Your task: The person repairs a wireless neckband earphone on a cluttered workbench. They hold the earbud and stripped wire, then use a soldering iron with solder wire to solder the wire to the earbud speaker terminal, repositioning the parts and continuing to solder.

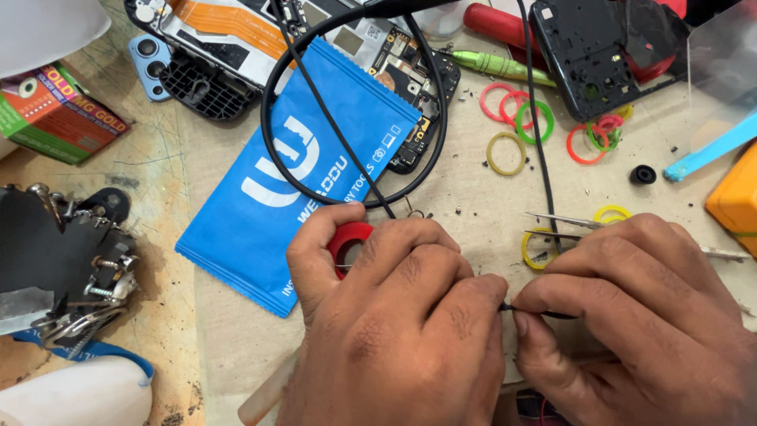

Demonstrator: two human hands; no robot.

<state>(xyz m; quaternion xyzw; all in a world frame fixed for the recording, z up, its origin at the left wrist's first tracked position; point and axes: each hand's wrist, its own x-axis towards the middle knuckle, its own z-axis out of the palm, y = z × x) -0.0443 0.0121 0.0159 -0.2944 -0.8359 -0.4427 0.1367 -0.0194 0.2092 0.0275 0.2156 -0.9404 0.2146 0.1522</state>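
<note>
My left hand (394, 315) is curled around a small red ring-shaped roll (347, 241), its fingertips pinching a thin black wire end (509, 308) at the front centre of the bench. My right hand (639, 315) pinches the same black wire from the right side, fingertips nearly touching those of the left hand. A black cable (315, 95) loops over a blue foil pouch (292, 173) just behind the left hand. Metal tweezers (560, 221) lie beside a yellow rubber band (536, 248), just behind the right hand.
An opened phone with exposed board (260, 31) lies at the back; a black phone frame (591, 55) is at the back right. Coloured rubber bands (520, 110), a green-handled screwdriver (493, 65), an orange box (737, 201) and a tool holder (67, 268) surround the worn work surface.
</note>
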